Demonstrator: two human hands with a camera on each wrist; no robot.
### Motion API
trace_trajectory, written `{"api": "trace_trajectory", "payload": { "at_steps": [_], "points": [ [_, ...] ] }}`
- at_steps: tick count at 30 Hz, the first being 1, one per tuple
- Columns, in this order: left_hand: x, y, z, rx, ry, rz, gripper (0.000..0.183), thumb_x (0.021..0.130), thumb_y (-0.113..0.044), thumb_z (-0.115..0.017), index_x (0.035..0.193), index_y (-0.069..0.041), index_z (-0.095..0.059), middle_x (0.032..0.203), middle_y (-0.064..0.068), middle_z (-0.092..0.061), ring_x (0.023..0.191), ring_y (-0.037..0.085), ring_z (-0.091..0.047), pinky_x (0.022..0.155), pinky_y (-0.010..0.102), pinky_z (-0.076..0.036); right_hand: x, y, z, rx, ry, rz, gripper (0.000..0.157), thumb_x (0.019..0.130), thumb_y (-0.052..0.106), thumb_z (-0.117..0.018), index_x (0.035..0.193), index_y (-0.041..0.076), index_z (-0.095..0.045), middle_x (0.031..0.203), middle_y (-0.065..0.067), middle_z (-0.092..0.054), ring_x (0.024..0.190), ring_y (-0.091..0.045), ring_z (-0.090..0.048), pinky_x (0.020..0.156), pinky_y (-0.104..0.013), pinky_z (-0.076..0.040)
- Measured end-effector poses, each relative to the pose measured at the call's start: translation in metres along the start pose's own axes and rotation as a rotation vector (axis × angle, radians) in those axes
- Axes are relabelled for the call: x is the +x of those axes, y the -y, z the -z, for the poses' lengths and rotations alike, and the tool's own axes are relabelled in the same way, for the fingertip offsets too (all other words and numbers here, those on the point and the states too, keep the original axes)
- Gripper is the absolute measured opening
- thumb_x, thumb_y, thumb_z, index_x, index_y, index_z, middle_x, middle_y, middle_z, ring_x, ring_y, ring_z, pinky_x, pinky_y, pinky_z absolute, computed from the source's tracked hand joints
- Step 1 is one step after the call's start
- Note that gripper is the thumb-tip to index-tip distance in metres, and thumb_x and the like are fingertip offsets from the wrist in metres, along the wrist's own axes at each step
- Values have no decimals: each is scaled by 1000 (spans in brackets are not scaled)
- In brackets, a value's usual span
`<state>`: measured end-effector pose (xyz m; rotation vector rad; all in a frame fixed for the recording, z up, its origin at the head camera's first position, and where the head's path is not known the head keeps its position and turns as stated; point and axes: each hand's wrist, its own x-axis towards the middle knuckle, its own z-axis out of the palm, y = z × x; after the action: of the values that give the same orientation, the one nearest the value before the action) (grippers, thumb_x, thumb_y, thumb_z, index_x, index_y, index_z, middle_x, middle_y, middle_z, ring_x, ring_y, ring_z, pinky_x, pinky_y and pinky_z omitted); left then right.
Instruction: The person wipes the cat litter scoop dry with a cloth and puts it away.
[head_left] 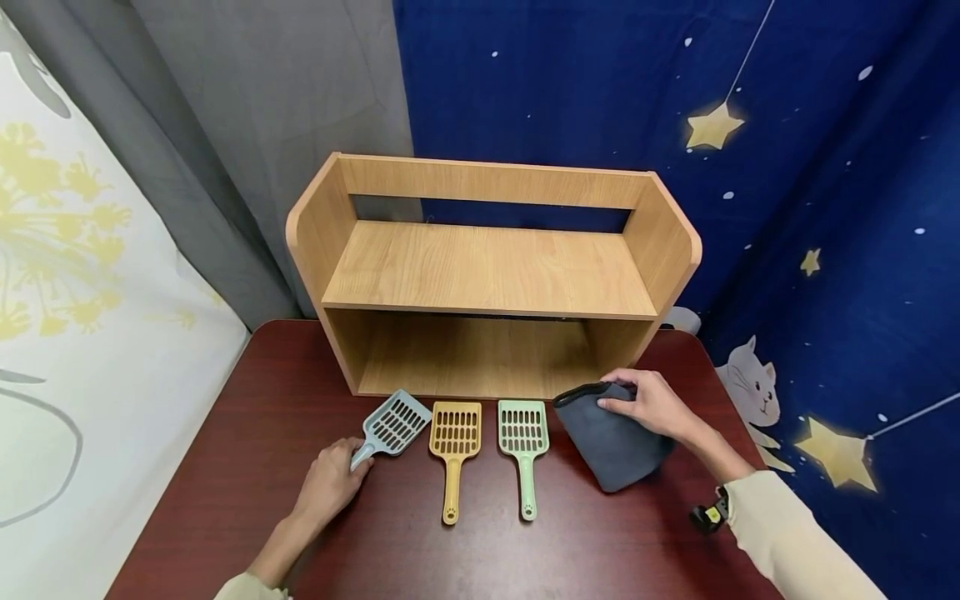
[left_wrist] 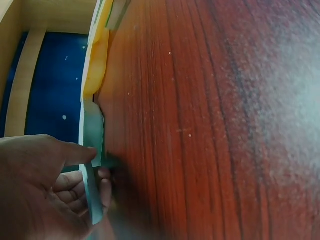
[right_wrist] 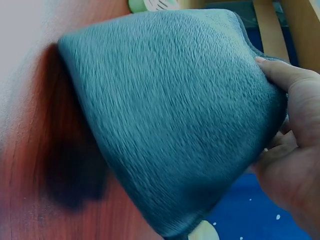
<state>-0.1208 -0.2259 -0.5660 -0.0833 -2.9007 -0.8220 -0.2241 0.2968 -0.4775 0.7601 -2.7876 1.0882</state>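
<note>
My left hand [head_left: 332, 483] grips the handle of a light blue slotted litter scoop [head_left: 396, 423], its head angled up to the right in the head view. In the left wrist view the thumb and fingers wrap the blue handle [left_wrist: 92, 195]. A yellow litter scoop [head_left: 456, 433] and a green one [head_left: 524, 429] lie side by side on the table, handles toward me. On the right, my right hand [head_left: 651, 404] pinches a folded dark grey-blue cloth [head_left: 611, 442] by its upper edge. The right wrist view shows the fuzzy cloth [right_wrist: 175, 110] with its shadow on the table.
A two-tier wooden shelf [head_left: 491, 310] stands at the back of the dark red table [head_left: 390, 558], right behind the scoops. Behind it hang a grey curtain [head_left: 277, 83] and a blue star-patterned curtain [head_left: 562, 92]. White patterned fabric [head_left: 97, 350] hangs along the left side.
</note>
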Motion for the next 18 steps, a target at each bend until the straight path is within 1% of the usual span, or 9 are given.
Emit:
{"api": "trace_trajectory", "payload": {
  "at_steps": [4, 7, 9, 11, 14, 15, 18],
  "points": [
    [-2, 4, 2, -6, -11, -21, 27, 90, -4, -80, 113, 9, -70, 98, 20, -72, 87, 36, -70, 72, 54, -55, 0, 7, 4, 35, -1, -21, 24, 88, 16, -89, 108, 11, -78, 97, 0, -76, 84, -6, -64, 74, -24, -53],
    [-3, 6, 6, -4, -29, -30, 27, 90, -3, -79, 113, 8, -70, 101, 21, -72, 89, 38, -71, 74, 55, -55, -1, 12, 7, 45, -14, -27, 27, 87, 15, -89, 111, 12, -77, 99, -1, -76, 84, -7, -64, 74, -23, -52],
    [-4, 8, 9, 1, -43, -35, 27, 90, -3, -79, 113, 8, -70, 101, 22, -72, 90, 39, -71, 74, 56, -55, -1, 15, 9, 50, -17, -29, 32, 87, 15, -89, 117, 14, -77, 105, -2, -76, 88, -9, -65, 78, -22, -51],
    [-4, 7, 13, 3, -57, -43, 26, 90, -3, -79, 113, 8, -71, 101, 22, -72, 90, 40, -71, 74, 57, -55, -1, 18, 12, 51, -20, -19, 39, 88, 16, -88, 125, 16, -74, 115, -2, -76, 95, -10, -65, 82, -20, -49],
    [-4, 5, 19, 10, -81, -67, 26, 89, -1, -79, 111, 7, -71, 99, 21, -72, 88, 39, -72, 72, 56, -55, -1, 24, 15, 77, -19, 4, 49, 90, 16, -86, 136, 19, -69, 126, -4, -73, 99, -12, -65, 85, -19, -48],
    [-3, 3, 22, 10, -88, -78, 25, 88, -1, -80, 111, 7, -71, 98, 20, -72, 87, 38, -71, 71, 55, -55, -1, 26, 16, 89, -20, 18, 52, 91, 15, -86, 139, 18, -68, 129, -5, -72, 100, -13, -65, 86, -19, -48],
    [1, -4, 30, 7, -107, -114, 25, 87, 0, -80, 110, 6, -72, 96, 18, -72, 84, 35, -71, 70, 53, -55, -1, 30, 18, 137, -11, 37, 53, 92, 12, -84, 142, 17, -67, 130, -8, -71, 98, -14, -66, 84, -19, -50]
  ]
}}
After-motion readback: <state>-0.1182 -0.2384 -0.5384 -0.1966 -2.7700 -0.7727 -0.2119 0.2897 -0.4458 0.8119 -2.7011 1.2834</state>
